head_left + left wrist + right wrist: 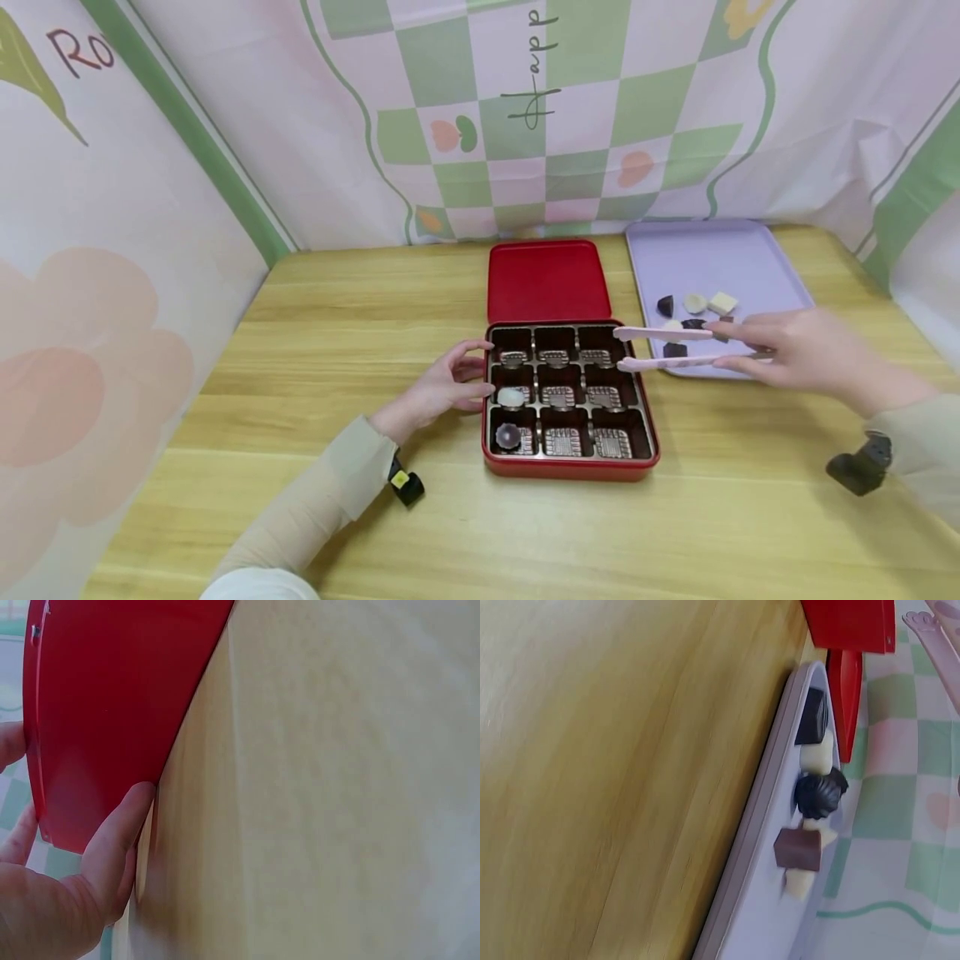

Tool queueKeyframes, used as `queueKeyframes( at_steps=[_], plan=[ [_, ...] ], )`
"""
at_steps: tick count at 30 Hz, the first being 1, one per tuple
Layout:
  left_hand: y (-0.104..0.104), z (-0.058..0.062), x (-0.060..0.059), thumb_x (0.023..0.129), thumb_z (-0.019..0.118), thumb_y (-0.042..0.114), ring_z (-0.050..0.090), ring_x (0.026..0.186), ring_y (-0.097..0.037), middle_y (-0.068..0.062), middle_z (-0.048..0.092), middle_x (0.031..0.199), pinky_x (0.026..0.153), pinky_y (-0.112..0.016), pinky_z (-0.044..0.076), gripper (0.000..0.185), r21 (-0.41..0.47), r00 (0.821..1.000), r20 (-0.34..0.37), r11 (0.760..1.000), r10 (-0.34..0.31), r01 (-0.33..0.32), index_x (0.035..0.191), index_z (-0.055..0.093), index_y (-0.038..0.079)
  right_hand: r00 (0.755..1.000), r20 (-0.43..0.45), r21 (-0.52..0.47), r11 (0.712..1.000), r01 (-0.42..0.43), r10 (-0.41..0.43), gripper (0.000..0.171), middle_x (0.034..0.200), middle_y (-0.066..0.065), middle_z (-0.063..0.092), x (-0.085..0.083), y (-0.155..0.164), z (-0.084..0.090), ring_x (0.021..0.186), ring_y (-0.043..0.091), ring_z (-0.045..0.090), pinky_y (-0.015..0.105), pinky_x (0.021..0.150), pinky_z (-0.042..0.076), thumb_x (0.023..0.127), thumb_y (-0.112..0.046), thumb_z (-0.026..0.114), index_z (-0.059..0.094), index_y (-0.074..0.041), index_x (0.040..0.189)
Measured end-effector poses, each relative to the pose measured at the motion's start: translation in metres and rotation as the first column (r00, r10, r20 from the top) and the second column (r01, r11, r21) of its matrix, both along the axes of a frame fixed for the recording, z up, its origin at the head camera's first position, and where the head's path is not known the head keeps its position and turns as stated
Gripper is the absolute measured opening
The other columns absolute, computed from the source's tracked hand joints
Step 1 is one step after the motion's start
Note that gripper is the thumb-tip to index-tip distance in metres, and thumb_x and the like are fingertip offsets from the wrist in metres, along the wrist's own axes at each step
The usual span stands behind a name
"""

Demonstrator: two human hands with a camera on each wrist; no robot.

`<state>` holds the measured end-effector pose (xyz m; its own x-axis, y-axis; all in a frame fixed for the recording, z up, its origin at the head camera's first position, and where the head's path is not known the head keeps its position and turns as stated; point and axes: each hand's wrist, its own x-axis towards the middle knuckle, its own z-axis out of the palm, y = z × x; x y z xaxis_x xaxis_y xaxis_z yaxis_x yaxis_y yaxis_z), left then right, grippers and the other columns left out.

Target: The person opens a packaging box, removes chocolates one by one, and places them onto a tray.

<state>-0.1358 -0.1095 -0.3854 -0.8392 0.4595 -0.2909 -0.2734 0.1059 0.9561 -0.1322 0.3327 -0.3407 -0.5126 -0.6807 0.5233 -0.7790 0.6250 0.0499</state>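
My right hand point(798, 358) holds pink tongs point(667, 333), their arms spread apart with nothing between. The tong tips, paw-shaped in the right wrist view, reach over the right edge of a red tin box point(570, 470). Its dark insert has several compartments. A white chocolate point(512, 397) sits in the middle-left compartment, and a round dark chocolate point(507, 435) lies in the front-left one. My left hand point(442, 387) rests its fingertips and thumb against the box's left side; in the left wrist view the thumb point(120, 832) touches the red wall near the table.
Behind the box lies its red lid point(547, 279), opened flat. A lilac tray point(712, 250) at the back right bears several dark and white chocolates, among them a brown block point(799, 849) and a ridged dark piece point(819, 795). A patterned cloth point(510, 183) hangs behind the wooden table point(360, 333).
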Motion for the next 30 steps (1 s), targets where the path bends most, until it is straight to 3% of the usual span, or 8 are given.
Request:
queueKeyframes(
  at_steps=[5, 9, 17, 21, 24, 30],
  plan=[
    [0.001, 0.0, 0.001, 0.085, 0.06, -0.008, 0.049, 0.117, -0.027, -0.02, 0.041, 0.137, 0.082, -0.04, 0.059, 0.063, 0.003, 1.0, 0.002, 1.0, 0.005, -0.005, 0.14, 0.038, 0.015, 1.0, 0.002, -0.018, 0.999, -0.03, 0.03, 0.059, 0.074, 0.006, 0.071, 0.001, -0.011, 0.0, 0.051, 0.012, 0.057, 0.028, 0.043, 0.046, 0.078, -0.063, 0.061, 0.074, -0.008, 0.096],
    [0.001, 0.001, 0.001, 0.085, 0.06, -0.008, 0.049, 0.117, -0.027, -0.02, 0.041, 0.137, 0.082, -0.04, 0.059, 0.063, 0.005, 1.0, 0.001, 1.0, 0.004, -0.004, 0.14, 0.038, 0.015, 0.997, -0.01, -0.044, 0.996, -0.071, 0.071, 0.067, 0.07, 0.002, 0.068, 0.0, -0.02, 0.0, 0.049, 0.003, 0.047, 0.022, 0.04, 0.038, 0.085, -0.068, 0.047, 0.074, -0.007, 0.095],
    [0.001, 0.0, 0.001, 0.086, 0.06, -0.007, 0.051, 0.115, -0.026, -0.021, 0.042, 0.136, 0.081, -0.04, 0.059, 0.062, 0.001, 1.0, -0.01, 1.0, -0.002, 0.002, 0.14, 0.038, 0.014, 0.996, -0.003, -0.018, 0.996, -0.089, 0.089, 0.068, 0.063, -0.008, 0.06, -0.004, -0.045, 0.004, 0.051, -0.003, 0.036, 0.019, 0.039, 0.031, 0.087, -0.068, 0.042, 0.073, -0.009, 0.099],
    [0.0, 0.0, 0.001, 0.086, 0.059, -0.007, 0.05, 0.116, -0.027, -0.021, 0.041, 0.136, 0.082, -0.04, 0.059, 0.062, 0.0, 1.0, -0.013, 1.0, -0.007, 0.007, 0.141, 0.037, 0.014, 0.994, 0.014, 0.015, 0.994, -0.109, 0.109, 0.06, 0.077, 0.002, 0.072, -0.006, -0.06, 0.008, 0.054, 0.009, 0.056, 0.029, 0.044, 0.047, 0.087, -0.064, 0.048, 0.073, -0.011, 0.102],
    [0.0, 0.0, 0.001, 0.086, 0.06, -0.007, 0.05, 0.116, -0.027, -0.021, 0.042, 0.136, 0.081, -0.04, 0.059, 0.062, -0.003, 1.0, -0.013, 1.0, -0.002, 0.002, 0.14, 0.038, 0.013, 0.992, 0.04, 0.036, 0.992, -0.124, 0.122, 0.053, 0.083, 0.005, 0.074, -0.008, -0.072, 0.011, 0.062, 0.017, 0.065, 0.032, 0.051, 0.052, 0.087, -0.059, 0.055, 0.073, -0.012, 0.104],
    [0.001, 0.0, 0.001, 0.086, 0.06, -0.007, 0.05, 0.117, -0.028, -0.021, 0.042, 0.136, 0.081, -0.04, 0.059, 0.062, 0.0, 1.0, -0.01, 1.0, 0.002, -0.002, 0.14, 0.038, 0.013, 0.982, 0.046, 0.047, 0.981, -0.187, 0.185, 0.052, 0.082, 0.005, 0.074, -0.013, -0.097, 0.02, 0.063, 0.016, 0.066, 0.03, 0.05, 0.051, 0.089, -0.056, 0.053, 0.073, -0.011, 0.105]
  ],
)
